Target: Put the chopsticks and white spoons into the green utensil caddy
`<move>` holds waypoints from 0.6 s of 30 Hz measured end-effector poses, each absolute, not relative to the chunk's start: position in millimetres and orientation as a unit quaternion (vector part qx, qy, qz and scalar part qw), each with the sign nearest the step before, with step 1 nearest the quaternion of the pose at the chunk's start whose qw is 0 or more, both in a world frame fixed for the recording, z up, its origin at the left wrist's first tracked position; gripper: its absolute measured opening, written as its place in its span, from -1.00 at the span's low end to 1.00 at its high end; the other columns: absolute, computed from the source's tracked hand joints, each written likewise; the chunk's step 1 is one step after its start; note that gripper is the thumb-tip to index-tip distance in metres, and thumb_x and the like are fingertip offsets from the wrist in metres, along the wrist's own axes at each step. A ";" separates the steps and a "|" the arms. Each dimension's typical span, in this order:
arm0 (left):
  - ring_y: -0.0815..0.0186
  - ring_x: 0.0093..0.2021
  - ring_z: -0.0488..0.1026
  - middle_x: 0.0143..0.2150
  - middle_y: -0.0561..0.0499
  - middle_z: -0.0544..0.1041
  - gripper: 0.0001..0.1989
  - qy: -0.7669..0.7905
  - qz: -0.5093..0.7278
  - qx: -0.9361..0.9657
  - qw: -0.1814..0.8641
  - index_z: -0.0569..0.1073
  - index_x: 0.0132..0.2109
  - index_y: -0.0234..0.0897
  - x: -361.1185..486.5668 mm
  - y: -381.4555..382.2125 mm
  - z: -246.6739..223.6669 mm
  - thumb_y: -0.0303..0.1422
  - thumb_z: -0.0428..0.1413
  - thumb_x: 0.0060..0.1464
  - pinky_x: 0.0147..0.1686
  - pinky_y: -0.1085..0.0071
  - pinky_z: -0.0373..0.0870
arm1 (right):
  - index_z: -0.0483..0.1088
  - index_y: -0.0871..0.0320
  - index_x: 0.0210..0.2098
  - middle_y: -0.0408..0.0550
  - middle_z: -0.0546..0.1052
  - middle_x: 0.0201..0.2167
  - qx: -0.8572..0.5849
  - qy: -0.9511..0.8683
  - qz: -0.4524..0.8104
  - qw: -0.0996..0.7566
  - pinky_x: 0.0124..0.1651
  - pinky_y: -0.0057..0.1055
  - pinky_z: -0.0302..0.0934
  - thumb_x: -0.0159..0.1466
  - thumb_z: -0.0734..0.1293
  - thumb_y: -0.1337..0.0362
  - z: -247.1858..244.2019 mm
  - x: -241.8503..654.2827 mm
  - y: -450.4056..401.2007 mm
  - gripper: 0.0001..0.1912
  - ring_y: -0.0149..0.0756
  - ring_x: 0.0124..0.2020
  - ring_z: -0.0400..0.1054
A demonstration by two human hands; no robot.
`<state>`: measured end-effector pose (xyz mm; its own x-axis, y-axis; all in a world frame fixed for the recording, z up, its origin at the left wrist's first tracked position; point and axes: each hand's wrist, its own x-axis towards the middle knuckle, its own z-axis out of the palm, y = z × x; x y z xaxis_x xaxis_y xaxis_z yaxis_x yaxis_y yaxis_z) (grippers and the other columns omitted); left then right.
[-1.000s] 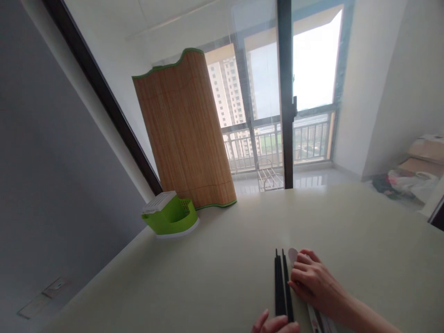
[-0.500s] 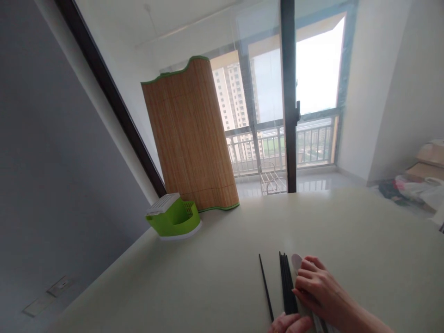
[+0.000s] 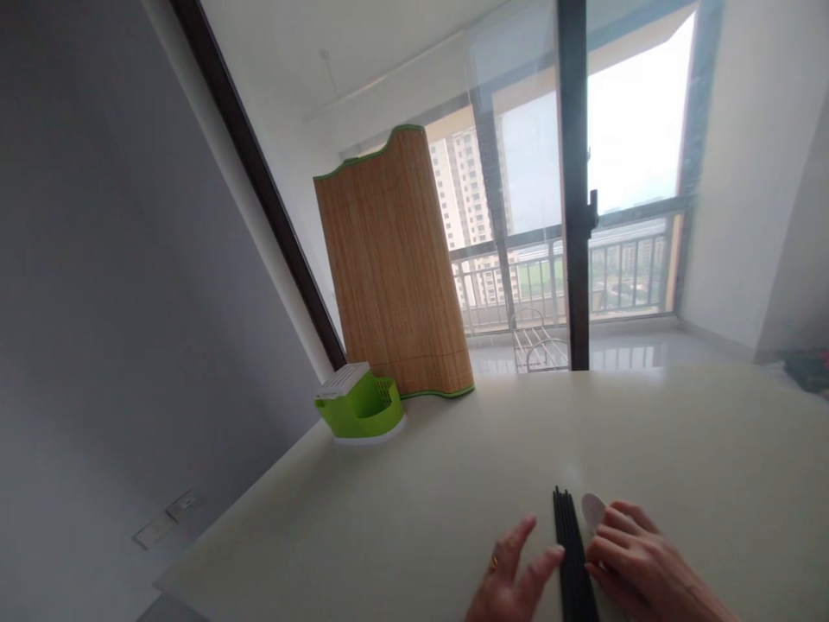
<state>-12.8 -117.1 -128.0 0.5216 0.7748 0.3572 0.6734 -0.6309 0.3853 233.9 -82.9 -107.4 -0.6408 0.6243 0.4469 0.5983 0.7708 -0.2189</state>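
Note:
Several black chopsticks [image 3: 572, 557] lie side by side in a bundle on the pale table [image 3: 414, 518]. My left hand [image 3: 516, 574], with a ring on one finger, is spread at the bundle's left side, its thumb tip at the chopsticks. On the right of the bundle, the fingers of my right hand [image 3: 638, 553] are curled down against the table. A pale spoon [image 3: 592, 510] shows its bowl beyond these fingers; its handle is mostly hidden under the hand.
A green and white utensil holder [image 3: 363, 410] stands at the table's far left edge. Behind it, a bamboo mat [image 3: 398, 268] leans upright against the glass door with its dark frame [image 3: 573, 259]. A grey wall runs along the left.
The single chopstick that lay apart on the left is now with the bundle. My left hand has risen and opened beside it. The view has shifted, moving the scene's far objects rightward.

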 end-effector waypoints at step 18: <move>0.09 0.01 0.43 -0.01 -0.22 0.47 -0.66 0.744 0.083 0.639 -0.173 0.37 0.08 -0.38 -204.2 41.3 -27.9 -0.47 -0.06 0.18 -0.04 0.25 0.36 | 0.31 0.04 -0.34 -0.22 0.46 -0.41 -0.355 -0.901 0.019 0.247 0.02 -0.22 -0.03 0.33 0.24 0.32 -98.3 228.8 -84.4 -0.90 -0.29 -0.32 0.31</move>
<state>-204.2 41.3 -27.9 -0.1222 0.9234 0.3640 0.9807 0.1687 -0.0987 228.8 -84.4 -98.3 -0.6255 0.6501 0.4315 0.6315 0.7466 -0.2094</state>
